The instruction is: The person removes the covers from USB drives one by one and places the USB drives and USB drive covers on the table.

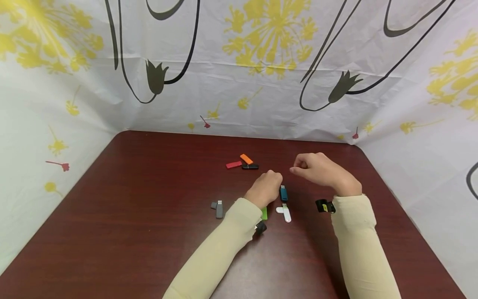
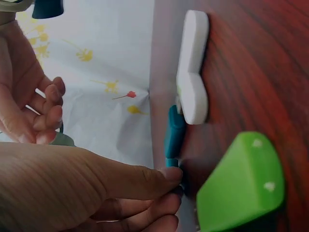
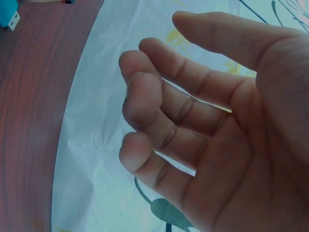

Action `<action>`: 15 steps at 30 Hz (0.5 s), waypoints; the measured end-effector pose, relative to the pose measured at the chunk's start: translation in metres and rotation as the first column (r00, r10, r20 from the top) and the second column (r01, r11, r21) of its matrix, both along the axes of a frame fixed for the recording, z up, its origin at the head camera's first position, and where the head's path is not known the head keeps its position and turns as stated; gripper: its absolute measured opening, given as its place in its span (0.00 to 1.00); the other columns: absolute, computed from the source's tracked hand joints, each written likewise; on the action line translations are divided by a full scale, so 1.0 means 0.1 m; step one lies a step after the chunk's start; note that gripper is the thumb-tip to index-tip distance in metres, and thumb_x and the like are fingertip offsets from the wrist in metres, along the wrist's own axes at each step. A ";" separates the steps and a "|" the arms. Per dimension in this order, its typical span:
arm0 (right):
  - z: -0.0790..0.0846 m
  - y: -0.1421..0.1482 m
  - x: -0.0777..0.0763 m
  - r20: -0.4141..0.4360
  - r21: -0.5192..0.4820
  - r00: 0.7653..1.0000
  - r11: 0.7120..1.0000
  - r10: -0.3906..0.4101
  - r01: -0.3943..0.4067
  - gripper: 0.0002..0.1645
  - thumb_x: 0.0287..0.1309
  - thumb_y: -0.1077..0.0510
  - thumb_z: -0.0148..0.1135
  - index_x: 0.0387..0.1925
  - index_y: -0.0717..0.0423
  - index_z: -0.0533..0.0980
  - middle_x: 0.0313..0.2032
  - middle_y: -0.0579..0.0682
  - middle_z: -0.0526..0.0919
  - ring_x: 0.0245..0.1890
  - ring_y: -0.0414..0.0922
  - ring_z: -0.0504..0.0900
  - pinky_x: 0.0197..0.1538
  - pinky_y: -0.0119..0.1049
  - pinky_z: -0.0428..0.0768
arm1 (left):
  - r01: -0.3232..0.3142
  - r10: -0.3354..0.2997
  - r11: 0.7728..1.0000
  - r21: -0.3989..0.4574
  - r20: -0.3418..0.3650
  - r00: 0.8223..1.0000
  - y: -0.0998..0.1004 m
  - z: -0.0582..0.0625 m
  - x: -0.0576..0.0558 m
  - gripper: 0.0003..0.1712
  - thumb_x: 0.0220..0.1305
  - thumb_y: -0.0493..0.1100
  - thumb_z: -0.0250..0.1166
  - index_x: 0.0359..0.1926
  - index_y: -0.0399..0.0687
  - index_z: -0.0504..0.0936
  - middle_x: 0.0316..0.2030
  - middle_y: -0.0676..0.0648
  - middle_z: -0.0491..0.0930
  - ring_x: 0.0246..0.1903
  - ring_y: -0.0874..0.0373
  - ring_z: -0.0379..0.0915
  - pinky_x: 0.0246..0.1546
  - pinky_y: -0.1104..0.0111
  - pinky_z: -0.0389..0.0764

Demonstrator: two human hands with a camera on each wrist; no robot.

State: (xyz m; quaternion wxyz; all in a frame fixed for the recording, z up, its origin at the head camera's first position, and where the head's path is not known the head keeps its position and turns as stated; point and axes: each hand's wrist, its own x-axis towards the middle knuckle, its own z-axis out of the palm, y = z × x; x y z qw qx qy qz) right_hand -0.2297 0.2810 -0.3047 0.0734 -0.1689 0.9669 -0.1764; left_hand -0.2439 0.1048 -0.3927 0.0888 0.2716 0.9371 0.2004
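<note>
My left hand point(image 1: 264, 189) is low over the table, thumb and fingertips pinching a small dark blue cap point(image 2: 182, 187), mostly hidden by the fingers. Just to its right lies a teal USB stick point(image 1: 284, 194), its metal plug bare and pointing away from me. A white USB stick point(image 1: 286, 214) with its cover swung out sits nearer to me. Partly under my left wrist in the head view is a green USB stick point(image 2: 244, 186). My right hand point(image 1: 317, 170) is raised over the table's right side, fingers loosely curled point(image 3: 145, 96) and holding nothing.
A grey USB stick point(image 1: 219, 209) with a small grey piece point(image 1: 213, 205) beside it lies left of the left forearm. Farther back, red point(image 1: 233, 165), orange point(image 1: 246, 159) and black point(image 1: 251, 166) sticks form a group. A patterned white sheet point(image 1: 209, 91) hangs around the table.
</note>
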 end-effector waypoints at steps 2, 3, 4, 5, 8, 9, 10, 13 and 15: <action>0.00 0.00 0.00 -0.001 0.002 1.000 1.000 0.000 0.000 0.12 0.76 0.52 0.65 0.44 0.58 0.84 0.34 0.47 0.88 0.30 0.42 0.79 0.37 0.39 0.78 | 0.001 -0.001 1.000 -0.004 0.001 1.000 0.00 -0.01 0.00 0.10 0.78 0.35 0.65 0.54 0.44 0.89 0.40 0.46 0.88 0.32 0.60 0.79 0.36 0.73 0.82; 0.00 0.00 0.00 -0.003 0.002 1.000 1.000 0.001 -0.001 0.12 0.76 0.52 0.65 0.43 0.58 0.84 0.34 0.48 0.88 0.30 0.42 0.79 0.37 0.39 0.78 | 0.001 -0.001 1.000 -0.003 0.003 1.000 0.00 -0.01 0.00 0.10 0.78 0.35 0.64 0.54 0.44 0.89 0.40 0.46 0.88 0.32 0.59 0.79 0.36 0.73 0.81; 0.00 0.00 0.00 -0.003 0.002 1.000 1.000 0.002 -0.002 0.12 0.76 0.52 0.65 0.43 0.58 0.84 0.34 0.48 0.88 0.30 0.42 0.79 0.37 0.39 0.78 | 0.001 -0.001 1.000 -0.001 0.008 1.000 0.00 -0.01 0.00 0.10 0.78 0.35 0.65 0.54 0.44 0.89 0.39 0.46 0.88 0.32 0.59 0.79 0.35 0.73 0.81; 0.00 0.00 0.00 -0.003 0.002 1.000 1.000 0.002 -0.002 0.12 0.76 0.52 0.65 0.43 0.58 0.84 0.34 0.48 0.88 0.30 0.42 0.79 0.37 0.39 0.78 | 0.001 -0.001 1.000 0.002 0.014 1.000 0.00 -0.01 0.00 0.10 0.78 0.35 0.65 0.53 0.44 0.89 0.39 0.46 0.88 0.31 0.59 0.79 0.35 0.73 0.81; 0.00 0.00 0.00 -0.001 0.001 1.000 1.000 0.005 -0.005 0.12 0.76 0.52 0.65 0.43 0.58 0.84 0.34 0.47 0.88 0.30 0.42 0.79 0.37 0.39 0.78 | 0.004 -0.004 1.000 0.012 0.026 1.000 0.00 -0.02 0.00 0.09 0.78 0.35 0.65 0.53 0.44 0.89 0.36 0.47 0.86 0.31 0.59 0.78 0.34 0.73 0.79; -0.01 0.00 0.00 0.000 0.000 1.000 1.000 0.006 -0.006 0.12 0.76 0.52 0.65 0.43 0.58 0.84 0.34 0.47 0.88 0.30 0.42 0.79 0.37 0.39 0.77 | 0.006 -0.006 1.000 0.014 0.027 1.000 0.00 -0.02 0.00 0.09 0.78 0.35 0.65 0.52 0.44 0.89 0.35 0.47 0.86 0.31 0.59 0.77 0.34 0.73 0.79; -0.01 0.01 -0.01 0.001 0.000 1.000 1.000 0.006 -0.006 0.12 0.76 0.52 0.65 0.43 0.58 0.84 0.34 0.47 0.88 0.30 0.42 0.79 0.37 0.39 0.77 | 0.007 -0.007 1.000 0.016 0.029 1.000 0.00 -0.02 0.00 0.09 0.78 0.35 0.65 0.52 0.44 0.89 0.35 0.48 0.85 0.30 0.59 0.77 0.34 0.73 0.79; -0.01 0.01 -0.01 -0.001 0.001 1.000 1.000 0.007 -0.007 0.12 0.76 0.52 0.65 0.43 0.57 0.84 0.33 0.47 0.88 0.30 0.42 0.79 0.37 0.39 0.77 | 0.007 -0.008 1.000 0.016 0.034 0.999 0.01 -0.02 0.00 0.09 0.79 0.36 0.64 0.52 0.44 0.90 0.33 0.48 0.84 0.30 0.58 0.76 0.33 0.73 0.78; -0.01 0.01 -0.01 -0.001 0.000 1.000 1.000 0.007 -0.007 0.12 0.76 0.52 0.65 0.43 0.57 0.84 0.33 0.46 0.88 0.30 0.42 0.79 0.37 0.39 0.77 | 0.008 -0.009 1.000 0.011 0.038 0.999 0.01 -0.02 0.00 0.09 0.79 0.36 0.65 0.52 0.44 0.89 0.32 0.48 0.83 0.29 0.58 0.76 0.32 0.72 0.78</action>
